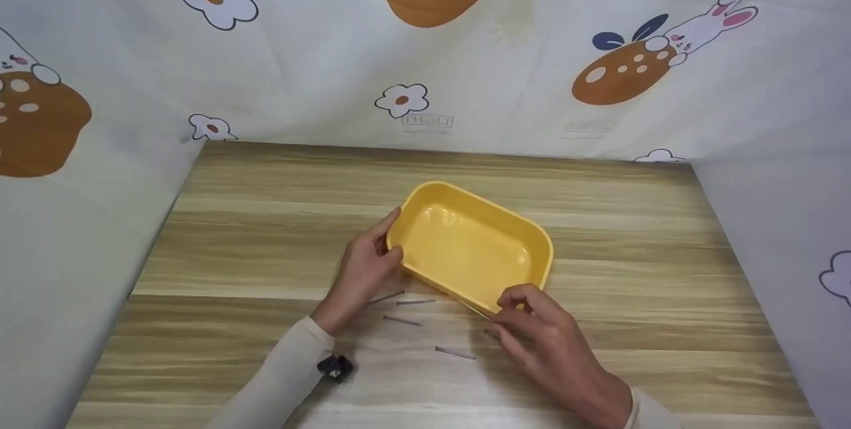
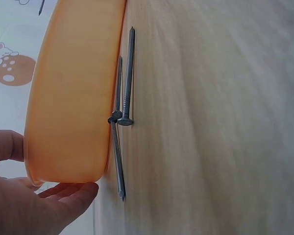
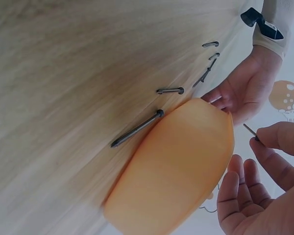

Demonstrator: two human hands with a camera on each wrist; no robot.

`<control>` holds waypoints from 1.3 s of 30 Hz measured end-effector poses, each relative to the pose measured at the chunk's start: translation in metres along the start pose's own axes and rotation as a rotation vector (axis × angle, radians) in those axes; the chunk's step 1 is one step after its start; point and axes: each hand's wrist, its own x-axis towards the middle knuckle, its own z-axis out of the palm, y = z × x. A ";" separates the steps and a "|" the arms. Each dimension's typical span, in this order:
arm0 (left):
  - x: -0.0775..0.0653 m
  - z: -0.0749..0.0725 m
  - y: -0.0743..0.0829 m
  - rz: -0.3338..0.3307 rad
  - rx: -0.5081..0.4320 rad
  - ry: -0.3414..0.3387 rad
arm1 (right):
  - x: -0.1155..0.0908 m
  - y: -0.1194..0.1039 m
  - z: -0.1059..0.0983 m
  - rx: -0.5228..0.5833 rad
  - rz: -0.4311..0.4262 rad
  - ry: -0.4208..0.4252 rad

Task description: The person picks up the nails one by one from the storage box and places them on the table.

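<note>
A shallow yellow tray (image 1: 465, 243) with rounded corners stands at a slant on the wooden table. My left hand (image 1: 365, 263) grips its left end, thumb on the near side and fingers around the far side. Above the tray's near right corner is my right hand (image 1: 555, 346), which pinches a nail (image 3: 250, 131) between thumb and index finger; the other fingers are loosely bent. Several more nails lie on the table along the near side of the tray, among them one nail (image 1: 455, 352) in front and another nail (image 1: 402, 320) by the left wrist.
The wood-grained table (image 1: 266, 216) is enclosed by a pale printed cloth (image 1: 319, 70) at the back and sides. A small black device (image 1: 336, 368) sits on the left wrist. In the left wrist view, crossed nails (image 2: 116, 117) lie close against the tray's wall.
</note>
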 end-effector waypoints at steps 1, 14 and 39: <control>0.000 0.000 -0.001 0.000 -0.001 0.000 | 0.000 0.000 0.001 0.002 -0.002 0.002; -0.001 0.000 -0.002 -0.005 0.000 0.000 | -0.005 -0.003 0.006 0.008 -0.072 0.027; 0.000 -0.001 0.001 -0.004 0.004 -0.010 | -0.020 -0.011 0.019 0.029 -0.088 -0.020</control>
